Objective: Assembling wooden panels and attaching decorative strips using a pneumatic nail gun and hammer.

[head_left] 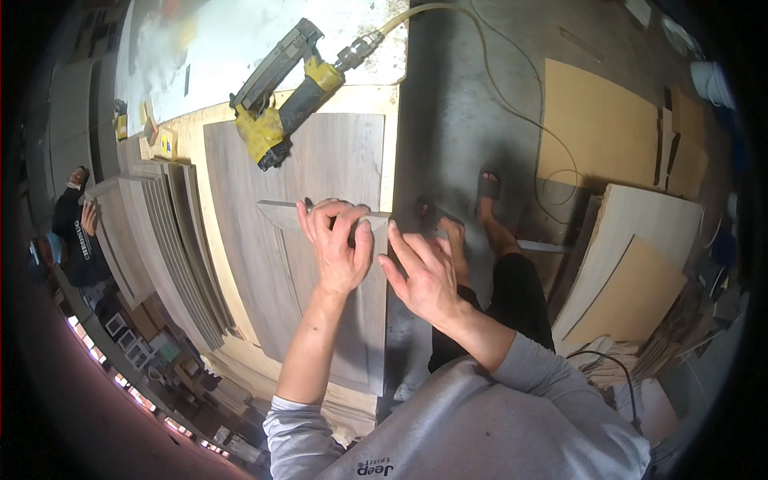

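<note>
Wooden strip (pixel 278 213) reaches the 2 o'clock edge of the panel (pixel 328 156), your left hand (pixel 340 252) closed on it, your right hand (pixel 428 280) open at its end, placing seemingly nearly done, no fastening visible, nail gun (pixel 302 102) unheld at 11 o'clock.

Left hand (pixel 342 250) beside right hand (pixel 422 274)

The left fingers (pixel 326 214) are bent, palm facing down. The right index finger (pixel 405 245) is extended, with the thumb (pixel 392 274) apart. The 2 forearms (pixel 314 344) are bare and slant toward each other.

Workbench (pixel 364 98), grey wood panel (pixel 336 152), nail gun (pixel 301 106)
</note>
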Demonstrator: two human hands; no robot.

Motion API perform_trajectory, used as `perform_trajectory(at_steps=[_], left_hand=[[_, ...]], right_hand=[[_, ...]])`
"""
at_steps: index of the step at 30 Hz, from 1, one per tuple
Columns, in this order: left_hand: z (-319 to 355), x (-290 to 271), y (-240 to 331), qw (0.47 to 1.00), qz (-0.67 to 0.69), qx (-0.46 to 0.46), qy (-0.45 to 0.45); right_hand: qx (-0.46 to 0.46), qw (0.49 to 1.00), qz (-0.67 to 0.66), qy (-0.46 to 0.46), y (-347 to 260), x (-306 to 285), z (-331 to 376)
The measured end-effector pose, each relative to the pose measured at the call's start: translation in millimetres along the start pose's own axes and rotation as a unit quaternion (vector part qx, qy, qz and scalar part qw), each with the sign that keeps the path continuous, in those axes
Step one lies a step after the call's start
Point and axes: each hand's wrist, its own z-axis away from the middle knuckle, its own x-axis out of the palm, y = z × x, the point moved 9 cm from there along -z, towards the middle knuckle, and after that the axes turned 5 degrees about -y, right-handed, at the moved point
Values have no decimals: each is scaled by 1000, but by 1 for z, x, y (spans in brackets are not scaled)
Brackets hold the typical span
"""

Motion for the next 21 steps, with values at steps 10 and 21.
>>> perform_trajectory(at_steps=[10,21], left_hand=[[14,9,20,995,-76,-59,-37],[9,15,28,997,-74,-10,-21]], right_hand=[[-229,969,-31,86,-30,-74,-185],[-366,907,199,-65,-69,43,-246]])
